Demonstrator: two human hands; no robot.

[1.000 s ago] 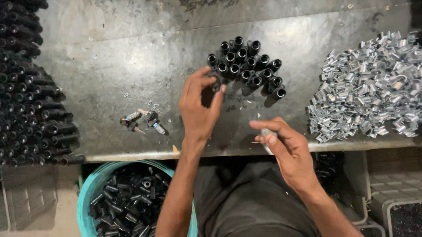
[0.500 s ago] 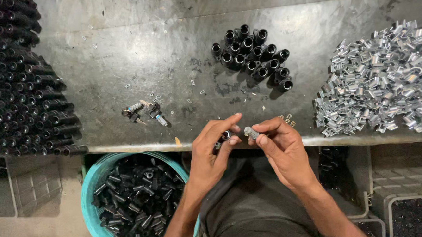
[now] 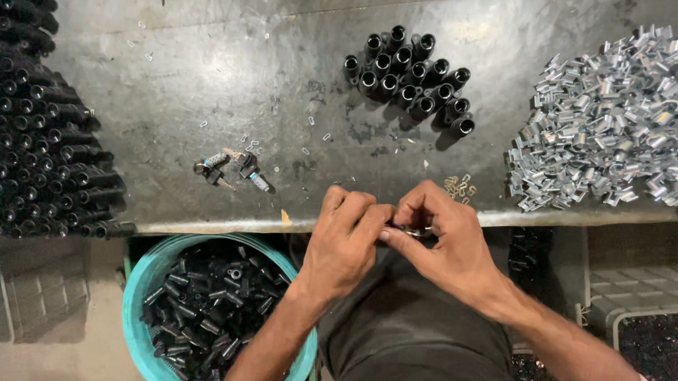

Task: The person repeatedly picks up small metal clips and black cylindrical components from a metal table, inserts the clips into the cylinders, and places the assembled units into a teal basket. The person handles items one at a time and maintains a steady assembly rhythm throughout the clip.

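My left hand (image 3: pixel 346 244) and my right hand (image 3: pixel 438 239) meet at the near edge of the grey metal table (image 3: pixel 194 90), fingertips pressed together around a small black tube with a silver metal piece (image 3: pixel 404 229), mostly hidden by the fingers. A cluster of upright black tubes (image 3: pixel 410 78) stands on the table beyond the hands. A heap of shiny silver clips (image 3: pixel 614 122) lies at the right.
A big stack of black tubes (image 3: pixel 26 122) fills the left side. A teal tub (image 3: pixel 140 301) of loose black tubes sits below the table edge at lower left. Some small assembled parts (image 3: pixel 233 167) and a few clips (image 3: pixel 459 186) lie on the table.
My left hand has drawn back from the upright tube cluster to the table edge and met my right hand. Both hands have closed around the small part.
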